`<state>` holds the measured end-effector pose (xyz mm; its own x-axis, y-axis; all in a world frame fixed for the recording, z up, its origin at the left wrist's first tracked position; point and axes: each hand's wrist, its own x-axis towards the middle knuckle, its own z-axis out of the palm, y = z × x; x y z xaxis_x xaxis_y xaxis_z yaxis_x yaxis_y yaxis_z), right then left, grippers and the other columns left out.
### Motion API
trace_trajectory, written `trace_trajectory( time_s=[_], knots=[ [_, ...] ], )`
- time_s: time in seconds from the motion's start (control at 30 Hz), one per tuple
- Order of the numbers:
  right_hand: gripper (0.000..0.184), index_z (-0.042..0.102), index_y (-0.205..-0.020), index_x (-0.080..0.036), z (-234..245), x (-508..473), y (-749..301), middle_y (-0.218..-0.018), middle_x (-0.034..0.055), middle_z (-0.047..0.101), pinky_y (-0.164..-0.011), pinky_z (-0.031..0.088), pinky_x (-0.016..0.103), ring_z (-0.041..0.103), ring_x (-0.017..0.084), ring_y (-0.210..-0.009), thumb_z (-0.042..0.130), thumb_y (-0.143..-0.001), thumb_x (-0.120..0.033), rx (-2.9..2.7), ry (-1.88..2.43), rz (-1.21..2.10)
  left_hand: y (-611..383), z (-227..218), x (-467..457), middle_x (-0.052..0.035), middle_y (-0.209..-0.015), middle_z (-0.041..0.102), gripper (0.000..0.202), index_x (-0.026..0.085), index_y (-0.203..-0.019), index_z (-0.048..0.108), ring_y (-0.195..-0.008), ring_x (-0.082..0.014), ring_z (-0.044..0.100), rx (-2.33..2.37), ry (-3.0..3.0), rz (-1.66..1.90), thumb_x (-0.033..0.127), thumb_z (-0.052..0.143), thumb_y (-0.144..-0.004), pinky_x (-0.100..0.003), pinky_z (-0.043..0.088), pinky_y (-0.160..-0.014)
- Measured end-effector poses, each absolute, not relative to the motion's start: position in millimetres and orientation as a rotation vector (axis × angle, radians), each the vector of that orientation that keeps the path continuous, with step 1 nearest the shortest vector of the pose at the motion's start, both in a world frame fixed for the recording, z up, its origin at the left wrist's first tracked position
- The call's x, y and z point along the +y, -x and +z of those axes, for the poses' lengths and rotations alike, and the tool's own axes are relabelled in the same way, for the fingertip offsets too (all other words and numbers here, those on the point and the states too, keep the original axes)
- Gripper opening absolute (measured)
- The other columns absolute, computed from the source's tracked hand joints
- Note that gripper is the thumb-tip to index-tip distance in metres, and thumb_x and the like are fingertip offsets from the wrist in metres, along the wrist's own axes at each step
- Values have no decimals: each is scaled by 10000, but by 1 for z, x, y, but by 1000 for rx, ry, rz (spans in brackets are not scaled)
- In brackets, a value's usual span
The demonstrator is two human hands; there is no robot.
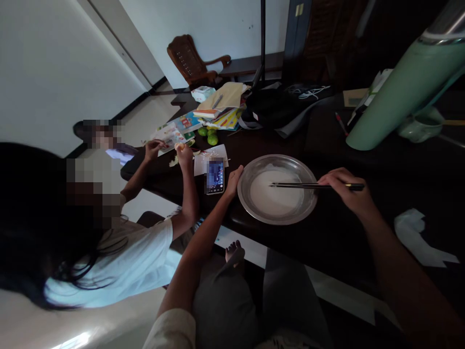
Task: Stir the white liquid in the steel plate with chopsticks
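Observation:
A round metal bowl (pixel 246 196) sits near the table's front edge, with a pale, milky mixture (pixel 276 201) in it. My left hand (pixel 233 181) holds the bowl at its left rim, the thumb lying along the edge; the fingers underneath are partly hidden. Dark chopsticks (pixel 301 185) are gripped in my right hand (pixel 345 190) on the bowl's right side. They reach nearly level across the bowl, their tips over or in the mixture; I cannot tell how deep. Just left of my left hand, a phone (pixel 215 177) with its screen lit lies partly on white paper (pixel 201 165).
At left sits another person, whose hand (pixel 184 154) holds a small peeled fruit. Green citrus fruits (pixel 212 139) lie by stacked books (pixel 221 109). A tall green flask (pixel 395 97), a cup (pixel 421 125) and crumpled tissue (pixel 417 237) are at right.

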<state>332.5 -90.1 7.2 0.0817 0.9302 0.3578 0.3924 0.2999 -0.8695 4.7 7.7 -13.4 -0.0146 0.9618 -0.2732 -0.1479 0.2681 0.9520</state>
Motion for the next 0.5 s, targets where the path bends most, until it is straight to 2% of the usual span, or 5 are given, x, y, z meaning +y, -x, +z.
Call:
trace_trajectory(
  time_s=[0.13, 0.33, 0.5],
  knots=[
    [451, 750, -647, -308, 7, -91, -338, -751, 40, 726, -842, 566, 456, 686, 255, -810, 605, -983, -572, -1469, 1226, 666, -5, -14, 9, 35, -474, 500, 532, 158, -516, 545, -478, -82, 392, 1233, -882, 1099, 444, 729, -926, -241, 293, -505],
    [327, 798, -761, -325, 5, -90, -329, -858, 47, 757, -852, 571, 448, 705, 258, -878, 672, -941, -568, -1568, 1247, 701, -2, -17, 10, 27, -474, 514, 530, 160, -536, 561, -485, -89, 398, 1215, -909, 1090, 495, 739, -906, -244, 293, -503],
    [476, 722, -624, -297, 6, -90, -339, -723, 45, 703, -837, 541, 447, 662, 247, -795, 605, -985, -584, -1449, 1194, 637, -3, -16, 8, 32, -493, 509, 533, 163, -543, 554, -483, -88, 411, 1221, -890, 1090, 499, 746, -910, -248, 304, -504]
  ],
)
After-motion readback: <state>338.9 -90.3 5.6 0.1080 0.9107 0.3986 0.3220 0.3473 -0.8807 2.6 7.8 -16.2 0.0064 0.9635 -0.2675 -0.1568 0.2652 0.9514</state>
